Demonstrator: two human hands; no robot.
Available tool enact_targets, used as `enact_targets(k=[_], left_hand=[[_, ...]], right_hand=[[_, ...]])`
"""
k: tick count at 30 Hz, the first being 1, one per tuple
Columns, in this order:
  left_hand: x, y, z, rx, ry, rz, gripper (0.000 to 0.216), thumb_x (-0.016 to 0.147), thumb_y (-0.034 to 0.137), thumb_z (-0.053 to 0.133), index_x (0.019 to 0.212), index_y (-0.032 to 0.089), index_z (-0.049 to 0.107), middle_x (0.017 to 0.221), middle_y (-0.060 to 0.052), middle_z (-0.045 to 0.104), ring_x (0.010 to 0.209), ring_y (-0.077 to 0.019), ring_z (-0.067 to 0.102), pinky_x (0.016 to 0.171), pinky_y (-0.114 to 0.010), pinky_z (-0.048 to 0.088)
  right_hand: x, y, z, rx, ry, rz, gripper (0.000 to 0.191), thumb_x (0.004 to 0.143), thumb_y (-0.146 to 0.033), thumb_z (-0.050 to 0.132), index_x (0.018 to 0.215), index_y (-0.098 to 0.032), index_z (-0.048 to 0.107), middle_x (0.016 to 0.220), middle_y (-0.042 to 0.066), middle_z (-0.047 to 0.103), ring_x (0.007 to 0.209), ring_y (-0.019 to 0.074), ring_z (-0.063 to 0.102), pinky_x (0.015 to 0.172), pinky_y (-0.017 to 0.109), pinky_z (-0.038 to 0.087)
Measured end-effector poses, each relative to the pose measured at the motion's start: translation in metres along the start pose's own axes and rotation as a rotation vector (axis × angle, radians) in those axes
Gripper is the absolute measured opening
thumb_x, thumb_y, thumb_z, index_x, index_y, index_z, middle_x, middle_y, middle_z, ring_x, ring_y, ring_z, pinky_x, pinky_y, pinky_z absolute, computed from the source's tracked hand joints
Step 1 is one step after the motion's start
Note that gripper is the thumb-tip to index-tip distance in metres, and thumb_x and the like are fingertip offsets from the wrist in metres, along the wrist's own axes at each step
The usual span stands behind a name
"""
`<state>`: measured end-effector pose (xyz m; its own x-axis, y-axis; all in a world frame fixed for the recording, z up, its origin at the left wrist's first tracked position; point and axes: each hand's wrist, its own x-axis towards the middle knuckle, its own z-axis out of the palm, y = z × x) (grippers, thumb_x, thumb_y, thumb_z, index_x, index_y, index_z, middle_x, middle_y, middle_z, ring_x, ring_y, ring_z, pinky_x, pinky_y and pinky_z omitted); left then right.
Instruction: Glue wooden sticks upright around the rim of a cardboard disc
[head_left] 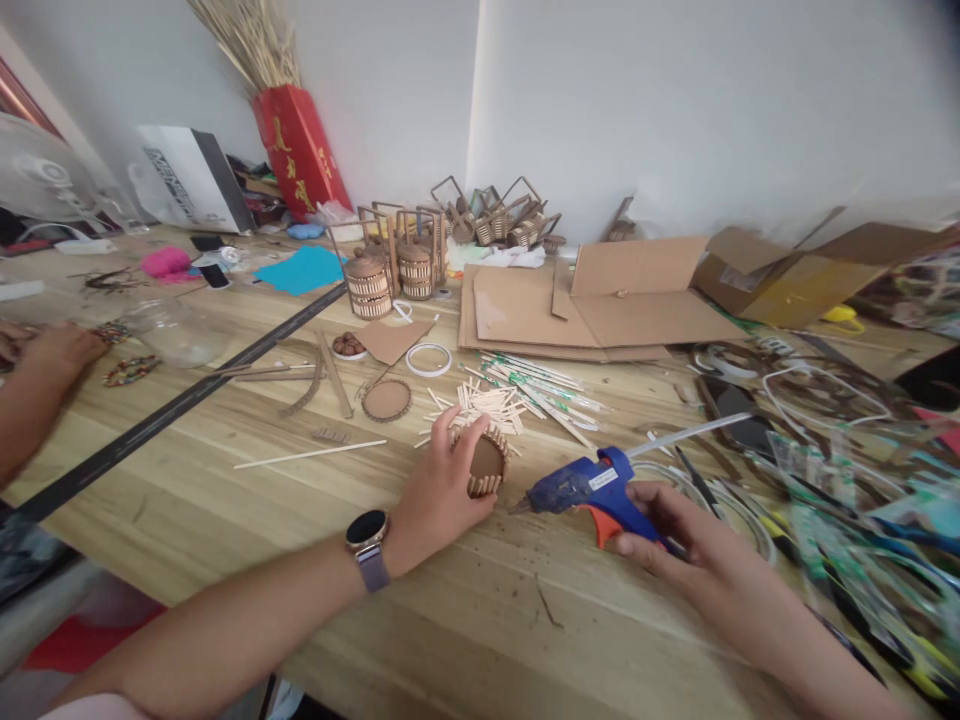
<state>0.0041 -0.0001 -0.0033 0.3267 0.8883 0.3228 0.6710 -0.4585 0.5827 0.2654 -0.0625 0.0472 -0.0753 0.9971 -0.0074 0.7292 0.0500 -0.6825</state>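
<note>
My left hand (442, 480) has its fingers curved round a small round basket (489, 458) on the wooden table. Short upright sticks line the basket's rim around a brown cardboard base. In my right hand (694, 540) is a blue glue gun (589, 485) with an orange trigger and a long glue stick out of its back. Its nozzle points left, close to the basket but apart from it. Just behind the basket lies a pile of short cut sticks (487, 402). A round cardboard disc with a braided edge (387, 400) lies to the left.
Finished lidded baskets (370, 285) stand at the back, beside flat cardboard (525, 310). Packaged sticks (536, 380) lie behind the pile. Tools and cables (840, 580) crowd the right side. A black strip (187, 400) crosses the left, where another person's hand (60, 350) rests near beads.
</note>
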Motion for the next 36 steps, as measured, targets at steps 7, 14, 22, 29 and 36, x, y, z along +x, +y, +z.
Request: enact_targets(k=[7,14,22,29,36], left_hand=[[0.0,-0.002,-0.001,-0.025,-0.023,-0.016,0.089,0.068,0.01,0.074,0.142,0.028,0.029,0.147,-0.015,0.02,0.13,-0.0341,0.045,0.101,-0.05,0.048],[-0.001,-0.004,0.001,-0.023,-0.004,0.016,0.092,0.067,0.009,0.074,0.143,0.03,0.028,0.148,-0.014,0.02,0.129,-0.0341,0.046,0.103,-0.05,0.047],[0.0,-0.005,0.002,-0.019,0.006,0.017,0.091,0.068,0.01,0.073,0.143,0.031,0.027,0.149,-0.013,0.021,0.133,-0.0346,0.042,0.105,-0.051,0.045],[0.0,-0.002,0.0,-0.006,-0.006,0.012,0.087,0.069,0.011,0.072,0.142,0.029,0.028,0.147,-0.014,0.023,0.132,-0.0342,0.042,0.105,-0.05,0.045],[0.0,-0.002,-0.001,-0.01,-0.002,0.011,0.088,0.068,0.01,0.072,0.142,0.03,0.029,0.148,-0.014,0.022,0.133,-0.0354,0.042,0.105,-0.052,0.044]], right_hand=[[0.001,0.005,0.007,0.117,0.057,0.032,0.029,0.069,-0.053,0.068,0.073,-0.025,0.07,0.068,0.002,0.068,0.063,0.0216,0.062,0.057,0.03,0.052],[-0.001,0.013,0.035,0.29,-0.013,0.089,0.04,0.074,-0.057,0.067,0.088,-0.021,0.077,0.079,0.004,0.075,0.075,0.0237,0.068,0.071,0.033,0.058],[0.004,0.001,0.048,0.173,-0.034,-0.002,0.041,0.08,-0.05,0.059,0.1,-0.019,0.076,0.099,0.008,0.078,0.089,0.0295,0.072,0.083,0.041,0.058],[0.005,0.0,0.051,0.099,-0.045,-0.03,0.045,0.082,-0.05,0.054,0.105,-0.017,0.073,0.103,0.011,0.077,0.093,0.0312,0.071,0.086,0.045,0.057],[0.006,0.003,0.054,0.045,-0.032,-0.06,0.049,0.084,-0.051,0.053,0.116,-0.017,0.07,0.104,0.011,0.076,0.092,0.0302,0.07,0.087,0.045,0.055]])
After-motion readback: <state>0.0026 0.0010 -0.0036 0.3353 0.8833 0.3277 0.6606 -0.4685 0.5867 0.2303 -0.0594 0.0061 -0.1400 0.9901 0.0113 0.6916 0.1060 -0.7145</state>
